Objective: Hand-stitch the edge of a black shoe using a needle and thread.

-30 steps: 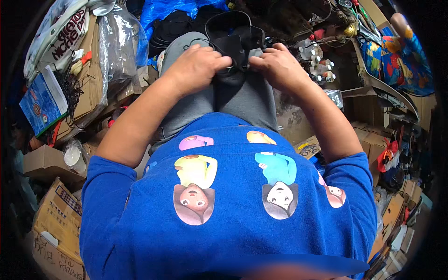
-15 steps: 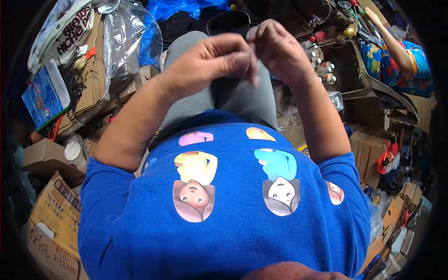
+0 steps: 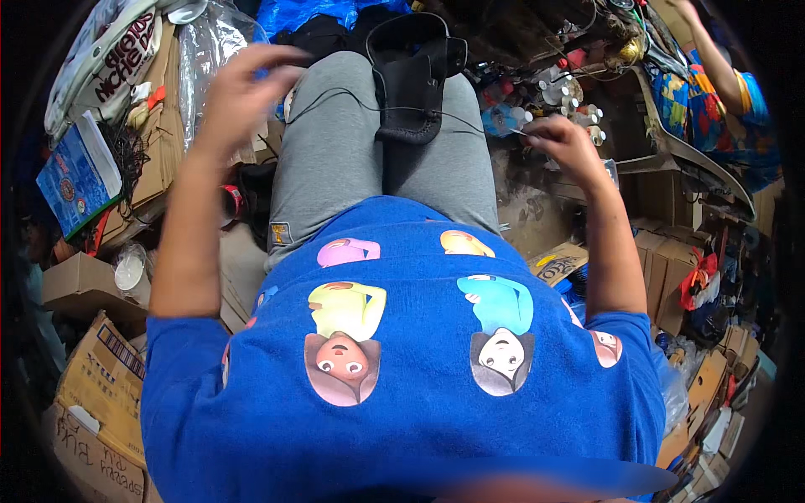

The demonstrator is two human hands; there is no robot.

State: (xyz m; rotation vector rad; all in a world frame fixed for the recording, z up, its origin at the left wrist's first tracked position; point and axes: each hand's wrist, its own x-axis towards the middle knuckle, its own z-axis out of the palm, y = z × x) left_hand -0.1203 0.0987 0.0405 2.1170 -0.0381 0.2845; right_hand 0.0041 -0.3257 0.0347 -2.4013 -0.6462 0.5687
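Half a second ago both hands met close together above the lap; now they have swung wide apart, each drawing a dark thread (image 3: 360, 102) out sideways from the black leather piece (image 3: 408, 84) that lies on the grey-trousered thighs. Nearest to the camera is the blue printed shirt (image 3: 402, 394), below the leather piece. Left of the leather piece, the left hand (image 3: 243, 88) is raised and blurred with motion, fingers loosely curled; the thread runs toward it, but its hold cannot be made out. Right of the leather piece, the right hand (image 3: 563, 141) is pinched narrow on a thin needle (image 3: 518, 131) with thread trailing back to the leather. Beyond the leather piece lies blue plastic sheeting (image 3: 310, 15).
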